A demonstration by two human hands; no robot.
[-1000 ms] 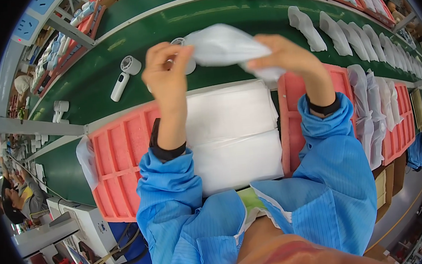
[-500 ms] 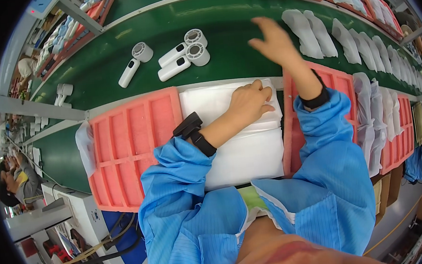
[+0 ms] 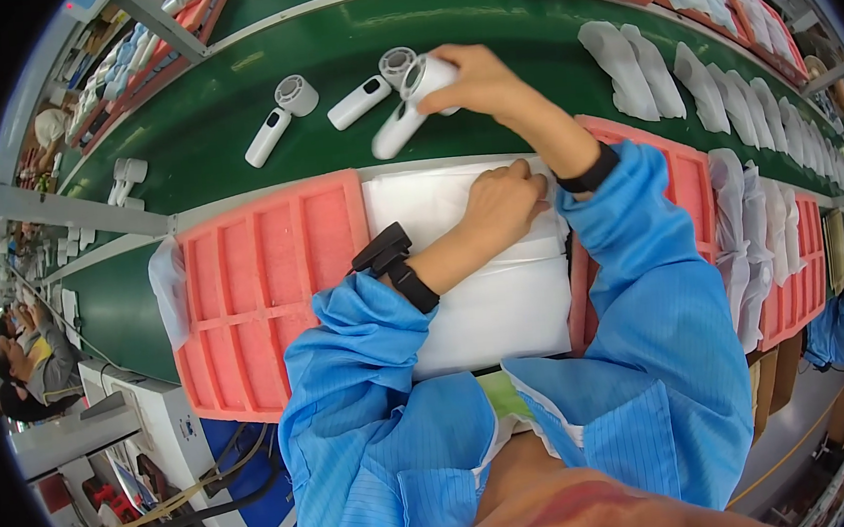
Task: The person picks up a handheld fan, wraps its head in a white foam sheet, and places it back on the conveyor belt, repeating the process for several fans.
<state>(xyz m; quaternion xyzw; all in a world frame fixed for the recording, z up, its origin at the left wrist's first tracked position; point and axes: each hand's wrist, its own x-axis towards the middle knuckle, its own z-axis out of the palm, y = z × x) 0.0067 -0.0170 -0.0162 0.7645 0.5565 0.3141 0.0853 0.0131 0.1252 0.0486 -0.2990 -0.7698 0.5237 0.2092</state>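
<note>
My right hand [image 3: 478, 80] is closed round the head of a white handheld fan [image 3: 398, 128], lifted at a tilt with its handle pointing toward the near left. Just behind it, another white handheld fan [image 3: 360, 103] lies on the green belt, its head partly covered by the held one. A third fan [image 3: 270, 136] rests farther left. My left hand [image 3: 505, 204] is on a stack of thin white bags [image 3: 492, 313] in front of me, its fingers curled over the upper bag near the right edge. The fingertips are partly hidden.
Pink compartment trays flank the stack, a left tray [image 3: 269, 297] and a right tray [image 3: 680, 176]. White-wrapped pieces [image 3: 616, 71] stretch in a row along the green belt [image 3: 218, 111] to the right. Metal posts [image 3: 76, 211] stand at left. Other people sit at both sides.
My right hand has come left across the belt and taken hold of the nearer fan of the pair, lifting it. My left hand stays on the bags, its fingers drawn closer together.
</note>
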